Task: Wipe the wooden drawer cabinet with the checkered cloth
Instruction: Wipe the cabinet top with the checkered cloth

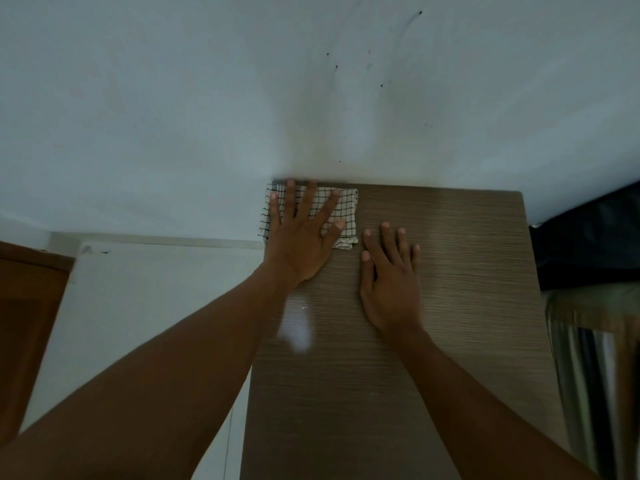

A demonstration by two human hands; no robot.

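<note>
Far left: a brown wooden panel (27,323), possibly a door, runs along the left edge of the view. Beside it a white surface (145,306) extends rightward up to the cabinet's left side. A pale wall (242,98) fills the far half of the view and carries several small dark specks.

Centre: the wooden drawer cabinet (398,393) presents its top, grained brown, with its far edge against the wall. A bright reflection lies on the top toward its left side.

The checkered cloth (341,211), white with a dark grid, lies folded on the far left corner of the cabinet top, its left edge slightly overhanging. The left hand (299,237) lies flat on the cloth, palm down, fingers (308,199) spread wide, covering much of it.

The right hand (389,278) rests flat on the bare cabinet top just right of the cloth, fingers extended and only slightly parted, holding nothing.

Right: a dark object (588,237) stands close to the cabinet's right side at the far end; nearer, a blurred striped item (588,358). Neither can be identified. Nothing lies on the remaining cabinet top.
</note>
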